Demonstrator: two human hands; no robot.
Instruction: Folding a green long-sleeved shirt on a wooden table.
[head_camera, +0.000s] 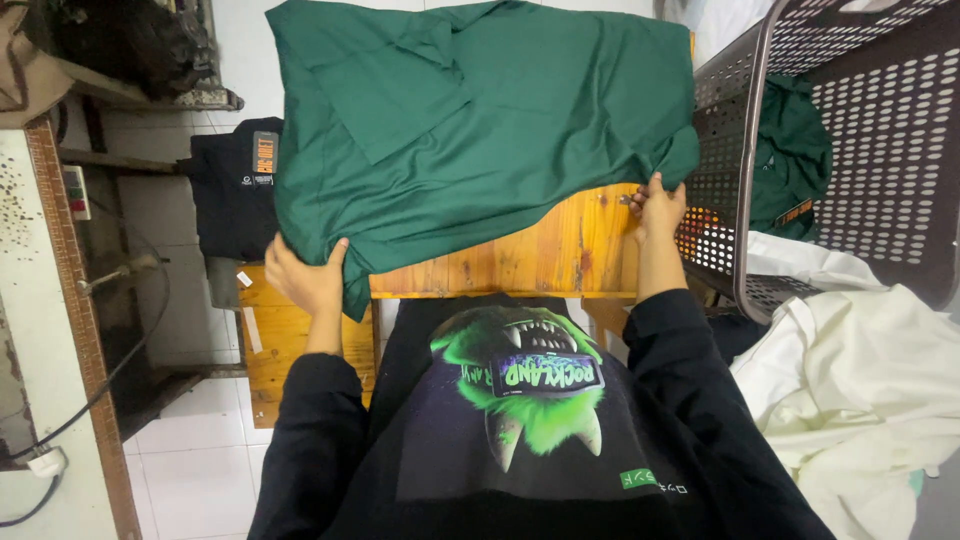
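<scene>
Green garment (470, 120) spread crosswise, long axis left-right; left hand (305, 280), right hand (655, 208) fingers gripping its corners.

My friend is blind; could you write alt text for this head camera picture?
A person's left hand and right hand hold a dark green garment spread over a wooden table. A perforated laundry basket and cream fabric sit on the right.

Orange-and-black label (264, 158) on folded black garment (235, 200), left.
</scene>
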